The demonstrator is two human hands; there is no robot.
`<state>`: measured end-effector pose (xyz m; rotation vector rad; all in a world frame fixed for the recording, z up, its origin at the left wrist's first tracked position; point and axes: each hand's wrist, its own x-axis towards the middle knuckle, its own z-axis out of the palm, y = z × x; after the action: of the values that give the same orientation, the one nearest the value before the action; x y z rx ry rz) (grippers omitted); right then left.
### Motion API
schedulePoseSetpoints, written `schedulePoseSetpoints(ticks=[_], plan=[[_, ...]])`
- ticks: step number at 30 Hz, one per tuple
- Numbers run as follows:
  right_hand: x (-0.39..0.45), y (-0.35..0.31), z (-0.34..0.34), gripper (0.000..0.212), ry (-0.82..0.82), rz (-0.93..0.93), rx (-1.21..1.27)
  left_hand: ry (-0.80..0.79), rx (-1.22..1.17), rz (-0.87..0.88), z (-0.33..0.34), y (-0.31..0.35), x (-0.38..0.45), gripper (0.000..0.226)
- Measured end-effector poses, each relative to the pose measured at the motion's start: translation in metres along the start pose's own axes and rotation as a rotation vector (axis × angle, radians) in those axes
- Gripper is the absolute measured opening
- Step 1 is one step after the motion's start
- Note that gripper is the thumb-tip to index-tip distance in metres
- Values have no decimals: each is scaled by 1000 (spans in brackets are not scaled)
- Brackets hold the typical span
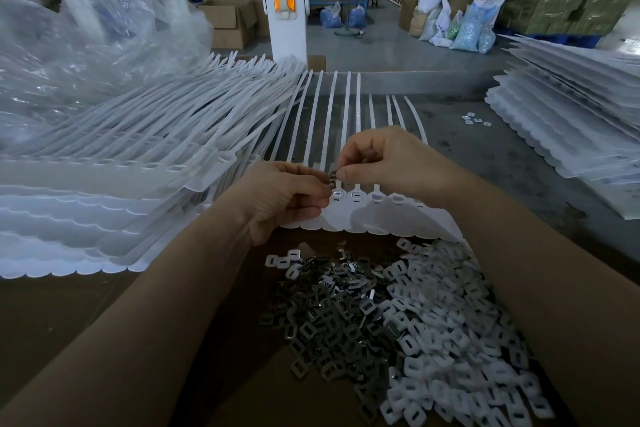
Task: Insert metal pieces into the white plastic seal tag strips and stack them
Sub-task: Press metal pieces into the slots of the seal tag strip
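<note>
A white seal tag strip [367, 215] lies flat in front of me, its row of slotted heads facing me and its thin tails running away. My left hand [287, 198] and my right hand [384, 159] meet just above the heads, both pinching a small dark metal piece [333, 177]. Below my wrists a heap of loose metal pieces [332, 308] lies on brown cardboard, next to a heap of small white plastic caps [453, 333].
A tall stack of white strips [114, 191] fills the left, with crumpled clear plastic bags [76, 45] behind it. Another stack of strips [571, 121] lies at the right. A few stray caps [476, 119] sit on the grey table. A white post [287, 10] stands behind.
</note>
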<state>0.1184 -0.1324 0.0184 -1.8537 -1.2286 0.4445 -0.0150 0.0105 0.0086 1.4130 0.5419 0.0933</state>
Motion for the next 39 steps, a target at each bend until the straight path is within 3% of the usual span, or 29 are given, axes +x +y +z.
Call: schedulePoseSetpoints(ticks=[5,9,11,14,17,25,37,39], plan=[[0,0,-3,8,-66,125,48,-6,42,38,1,-1,1,15],[0,1,-7,7,-48,229,-62,-2,116,65,2,-2,1,17],[0,3,-8,4,0,286,-102,1,280,117,3,-4,0,22],[1,4,-10,5,46,358,-153,-8,741,301,8,-10,-1,29],[1,3,-11,10,28,417,-178,-12,904,365,12,-15,2,35],[3,5,-16,20,-66,644,-167,57,1017,414,8,-17,6,42],[5,13,-21,10,-92,637,-142,84,1016,485,9,-18,9,34],[5,14,-21,17,-95,640,-154,80,1010,471,9,-17,9,33]])
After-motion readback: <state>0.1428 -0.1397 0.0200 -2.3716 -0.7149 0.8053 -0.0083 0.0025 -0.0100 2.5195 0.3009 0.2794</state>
